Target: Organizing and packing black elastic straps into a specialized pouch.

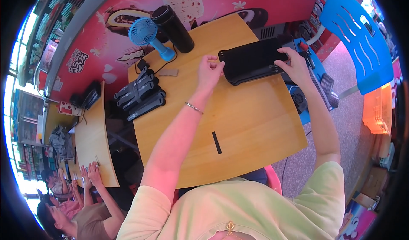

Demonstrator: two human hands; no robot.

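A stack of flat black pieces (253, 60) with rounded corners lies at the table's far right. At its left end is my left hand (210, 72), fingers curled in and thumb pressed toward them. Whatever is between those fingertips, if anything, is too small to make out. My right hand (295, 66) is over the stack's right end, thumb and forefinger apart and touching or nearly touching the top. On the left of the table lie several grey-and-black strap-like pieces (138, 93), some banded together. A short black strip (217, 143) rests nearer to me.
Behind the straps stand a blue handheld fan (145, 33) and a black flask (174, 29) on the wooden table (221, 112), beside a small grey piece (168, 72). A blue chair (358, 40) stands to the right. Other people (91, 216) sit at a lower-left table.
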